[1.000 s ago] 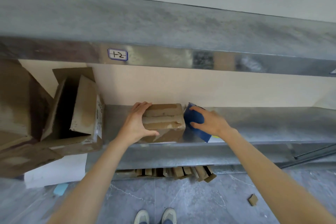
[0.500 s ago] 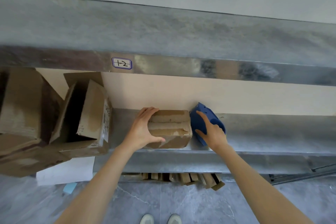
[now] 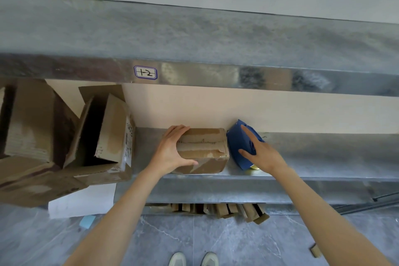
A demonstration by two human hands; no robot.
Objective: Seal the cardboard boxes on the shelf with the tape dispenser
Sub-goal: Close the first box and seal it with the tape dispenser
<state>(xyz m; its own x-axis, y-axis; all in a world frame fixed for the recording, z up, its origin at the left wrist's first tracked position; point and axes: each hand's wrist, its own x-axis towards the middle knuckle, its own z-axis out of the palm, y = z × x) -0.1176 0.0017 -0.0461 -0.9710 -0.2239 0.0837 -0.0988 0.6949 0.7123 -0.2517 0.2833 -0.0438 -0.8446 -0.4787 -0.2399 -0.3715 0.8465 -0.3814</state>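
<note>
Head view: left hand (image 3: 170,153) gripping creased cardboard box (image 3: 205,153); right hand (image 3: 263,154) resting straight-fingered on curved blue plastic tape dispenser (image 3: 237,144).

One wide-angle camera on the person's head faces forward and down at a shelf (image 3: 313,153) within arm's reach. The box (image 3: 205,151) lies near mid-frame, an upper shelf (image 3: 216,34) bows across the top, and floor (image 3: 216,239) and shoes (image 3: 177,259) fill the bottom.

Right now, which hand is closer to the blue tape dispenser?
Right. The right hand touches the tape dispenser, fingers laid on it. The left hand grips the small cardboard box at its far end, the box lying between.
</note>
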